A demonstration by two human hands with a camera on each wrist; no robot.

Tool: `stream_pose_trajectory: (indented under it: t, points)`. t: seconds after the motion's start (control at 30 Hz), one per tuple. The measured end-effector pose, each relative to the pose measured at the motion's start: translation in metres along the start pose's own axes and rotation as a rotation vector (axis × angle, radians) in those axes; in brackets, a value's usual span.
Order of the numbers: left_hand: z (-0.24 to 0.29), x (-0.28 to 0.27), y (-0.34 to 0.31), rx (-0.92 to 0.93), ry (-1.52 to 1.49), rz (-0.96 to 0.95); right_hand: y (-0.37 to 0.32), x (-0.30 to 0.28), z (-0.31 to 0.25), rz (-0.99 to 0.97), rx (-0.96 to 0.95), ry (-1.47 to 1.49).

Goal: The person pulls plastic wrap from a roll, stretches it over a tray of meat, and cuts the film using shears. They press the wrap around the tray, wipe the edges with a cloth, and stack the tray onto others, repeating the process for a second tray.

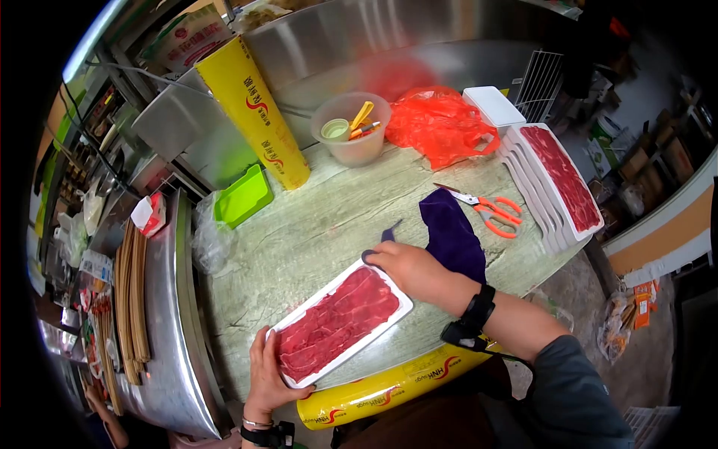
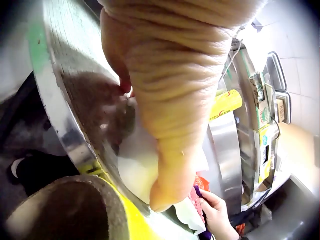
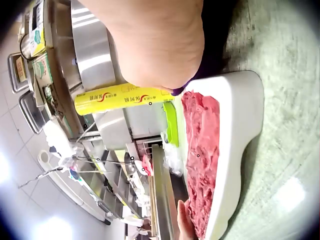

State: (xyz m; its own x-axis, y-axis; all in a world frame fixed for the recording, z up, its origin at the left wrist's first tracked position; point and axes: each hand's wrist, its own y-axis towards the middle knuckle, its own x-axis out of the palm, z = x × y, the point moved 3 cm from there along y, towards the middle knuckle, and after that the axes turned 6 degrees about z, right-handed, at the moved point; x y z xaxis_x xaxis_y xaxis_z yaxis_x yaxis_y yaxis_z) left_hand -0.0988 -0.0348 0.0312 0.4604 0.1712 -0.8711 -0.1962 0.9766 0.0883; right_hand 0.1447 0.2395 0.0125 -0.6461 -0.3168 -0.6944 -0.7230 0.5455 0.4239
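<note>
A white tray (image 1: 404, 308) of thin sliced red meat (image 1: 340, 322) lies slanted on the table in the head view. My left hand (image 1: 263, 372) grips its near left end, fingers along the far side and thumb at the near corner. My right hand (image 1: 411, 271) is at the tray's far right corner, holding a dark purple cloth (image 1: 455, 236), bits of which poke out by the fingertips at the rim. The right wrist view has the cloth (image 3: 215, 55) beside that hand, above the tray's end. In the left wrist view my left hand (image 2: 170, 110) hides most of the tray.
A yellow cling film roll (image 1: 389, 389) lies along the near edge; another (image 1: 258, 112) stands upright behind. Orange-handled scissors (image 1: 497, 217) lie right of the cloth. Stacked trays (image 1: 538, 194) with meat stand at the right, near a red bag (image 1: 437, 123), clear tub (image 1: 351, 146) and green tray (image 1: 243, 198).
</note>
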Motion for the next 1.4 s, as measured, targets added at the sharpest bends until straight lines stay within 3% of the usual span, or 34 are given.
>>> stream_pose_trajectory:
  t: [0.6, 0.8, 1.0, 1.17, 1.4]
  points:
    - [-0.005, 0.004, -0.003, 0.034, -0.031, 0.054, -0.076, -0.034, -0.054, -0.072, -0.057, -0.293]
    - [-0.007, 0.004, -0.002, 0.073, -0.042, 0.055, -0.06, -0.035, -0.064, -0.027, -0.047, -0.324]
    - [-0.006, 0.001, 0.0, 0.066, -0.044, 0.048, -0.022, -0.018, -0.037, -0.006, 0.003, -0.127]
    - [-0.005, 0.0, -0.002, 0.04, -0.041, 0.041, -0.001, -0.004, -0.025, 0.041, -0.005, -0.156]
    - [-0.002, 0.0, -0.002, 0.035, -0.022, 0.048, -0.058, -0.027, -0.054, -0.068, -0.005, -0.269]
